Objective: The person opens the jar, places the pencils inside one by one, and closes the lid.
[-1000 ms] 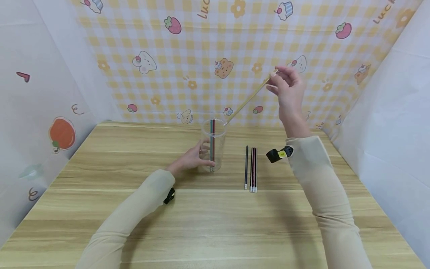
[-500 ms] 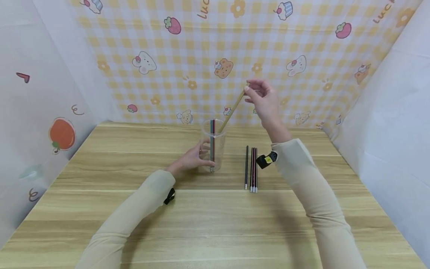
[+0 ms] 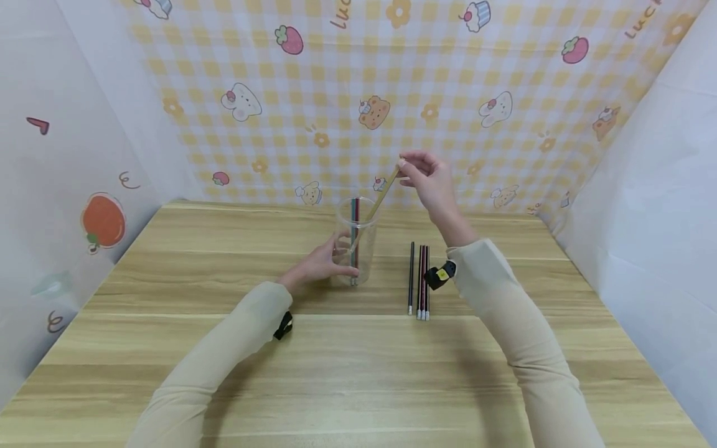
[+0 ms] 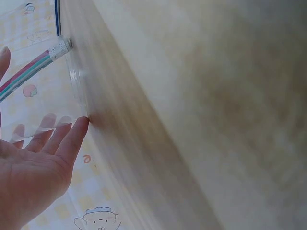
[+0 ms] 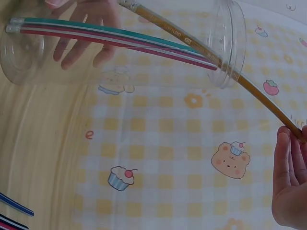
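Observation:
In the head view my left hand (image 3: 318, 264) holds a tall clear plastic cup (image 3: 368, 246) upright on the table, thumb on its near side and fingers around behind it. A green pencil (image 5: 110, 29) and a red pencil (image 5: 129, 47) stand in it, eraser ends down. My right hand (image 3: 432, 185), above and right of the cup, pinches a gold pencil (image 3: 384, 196) near its upper end. This pencil slants through the cup's mouth, and its eraser end is inside, well above the bottom. The left wrist view shows the left fingers (image 4: 72, 139) against the clear wall.
Right of the cup, a dark pencil (image 3: 411, 280) lies on the wooden table (image 3: 358, 386), beside a group of several dark and red pencils (image 3: 422, 283) with white erasers toward me. A yellow checked cloth (image 3: 336, 81) hangs behind the table; white sheets (image 3: 644, 218) close off the sides.
My right hand has moved left and down, bringing the gold pencil from outside the cup's rim to partly inside it. The left hand and the cup have stayed in place.

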Tool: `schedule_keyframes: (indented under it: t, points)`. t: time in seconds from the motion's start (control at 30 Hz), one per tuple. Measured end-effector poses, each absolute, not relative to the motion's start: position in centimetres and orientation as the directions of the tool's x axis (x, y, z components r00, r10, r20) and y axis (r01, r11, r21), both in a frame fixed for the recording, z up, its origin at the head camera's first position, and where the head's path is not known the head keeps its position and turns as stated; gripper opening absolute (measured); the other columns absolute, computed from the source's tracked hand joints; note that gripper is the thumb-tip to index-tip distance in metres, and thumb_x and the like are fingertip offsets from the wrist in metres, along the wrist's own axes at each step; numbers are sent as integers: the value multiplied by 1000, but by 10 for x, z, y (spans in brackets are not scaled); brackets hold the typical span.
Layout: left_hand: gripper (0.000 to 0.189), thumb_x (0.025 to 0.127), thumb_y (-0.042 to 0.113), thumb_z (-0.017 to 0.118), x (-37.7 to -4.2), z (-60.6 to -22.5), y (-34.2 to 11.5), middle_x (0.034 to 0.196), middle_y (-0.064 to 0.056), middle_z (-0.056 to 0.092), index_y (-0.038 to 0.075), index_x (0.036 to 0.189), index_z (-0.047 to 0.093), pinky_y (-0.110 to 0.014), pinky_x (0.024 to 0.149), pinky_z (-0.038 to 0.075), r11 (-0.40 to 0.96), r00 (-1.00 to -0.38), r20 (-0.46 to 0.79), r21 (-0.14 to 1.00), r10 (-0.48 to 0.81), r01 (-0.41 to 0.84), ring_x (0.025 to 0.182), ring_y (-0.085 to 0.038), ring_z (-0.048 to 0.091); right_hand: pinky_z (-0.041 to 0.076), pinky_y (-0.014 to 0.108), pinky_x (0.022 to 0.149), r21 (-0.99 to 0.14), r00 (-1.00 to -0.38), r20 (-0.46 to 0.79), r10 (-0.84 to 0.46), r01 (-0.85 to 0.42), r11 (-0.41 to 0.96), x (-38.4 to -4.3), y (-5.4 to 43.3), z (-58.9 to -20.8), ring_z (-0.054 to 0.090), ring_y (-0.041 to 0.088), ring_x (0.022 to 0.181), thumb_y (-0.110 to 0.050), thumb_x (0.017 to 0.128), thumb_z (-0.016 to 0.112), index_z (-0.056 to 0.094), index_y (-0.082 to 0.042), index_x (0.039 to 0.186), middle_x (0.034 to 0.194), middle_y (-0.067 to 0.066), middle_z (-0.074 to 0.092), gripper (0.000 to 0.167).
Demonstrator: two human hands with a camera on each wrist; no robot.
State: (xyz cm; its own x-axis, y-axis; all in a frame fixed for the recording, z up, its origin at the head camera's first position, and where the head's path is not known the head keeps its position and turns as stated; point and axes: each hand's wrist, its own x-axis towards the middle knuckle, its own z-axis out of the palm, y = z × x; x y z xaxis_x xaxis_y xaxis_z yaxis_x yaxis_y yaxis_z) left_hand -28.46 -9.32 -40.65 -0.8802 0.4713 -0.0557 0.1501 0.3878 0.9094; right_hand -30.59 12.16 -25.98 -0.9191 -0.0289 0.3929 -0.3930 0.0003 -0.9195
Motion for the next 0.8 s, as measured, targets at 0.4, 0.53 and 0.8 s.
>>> schedule_keyframes:
  t: [0.4,0.53,0.8]
  points:
    - [83,73,19,73,-283,-404,-92,132,-16,34,21,135,18,-44,99,27,376,-879,-62,916,473,138,120,-31,35,49,32,74,-914,-927,362,-97,-374,160,-307,111,-270,58,22,80,-9,85,58,60,3,99,93,15,61,18]
    - [83,74,17,72,-283,-401,-92,133,-17,32,20,136,17,-45,99,25,360,-875,-73,926,478,119,121,-32,33,48,27,73,-908,-938,333,-96,-346,237,-306,108,-274,56,24,80,-14,85,60,62,0,97,90,11,63,19]
    - [82,75,10,70,-269,-379,-91,132,-22,32,12,136,16,-44,99,26,340,-864,-83,934,496,106,120,-36,33,49,26,69,-879,-921,365,-132,-388,275,-305,105,-282,56,18,76,-11,84,60,63,1,95,85,7,62,16]
